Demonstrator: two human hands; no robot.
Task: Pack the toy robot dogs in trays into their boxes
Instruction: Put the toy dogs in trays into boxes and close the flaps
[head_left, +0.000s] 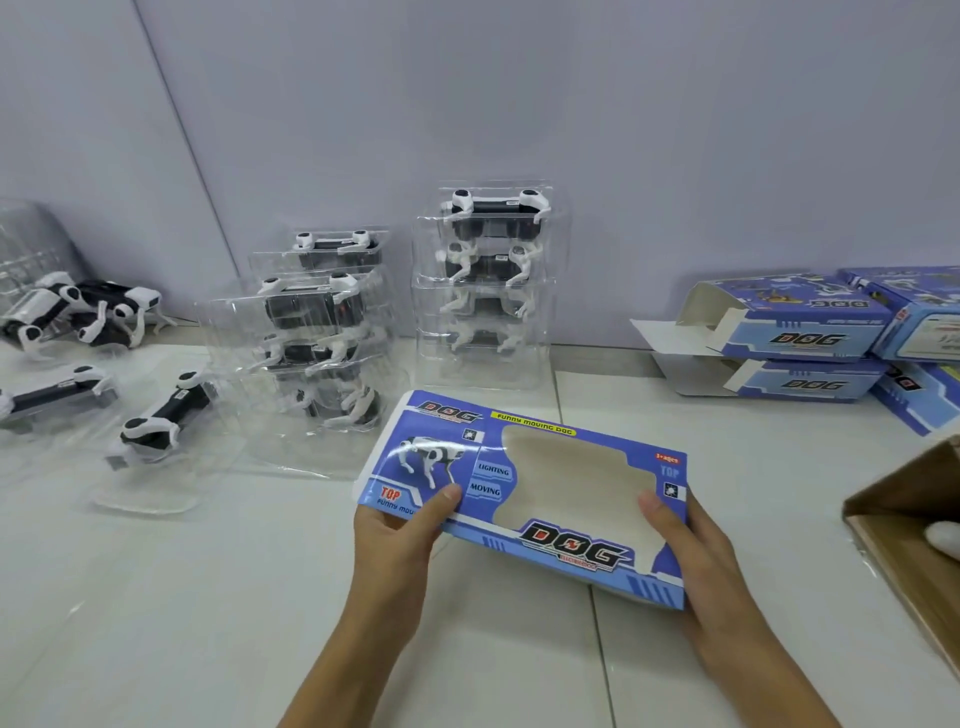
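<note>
2 hands on 1 flat blue cardboard window box (524, 493) printed DOG, held just above the pale tiled floor (182, 597); left hand (397, 525) pinches its left end, right hand (691, 540) grips its right end; 2 stacks of clear plastic trays holding black-and-white toy robot dogs (488, 280) stand just behind the box; more blue boxes (800, 332) sit off to its right, brown carton (904, 509) nearer right.

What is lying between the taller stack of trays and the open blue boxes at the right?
Nothing: in the head view, only bare floor separates the taller tray stack from the open blue boxes.
</note>
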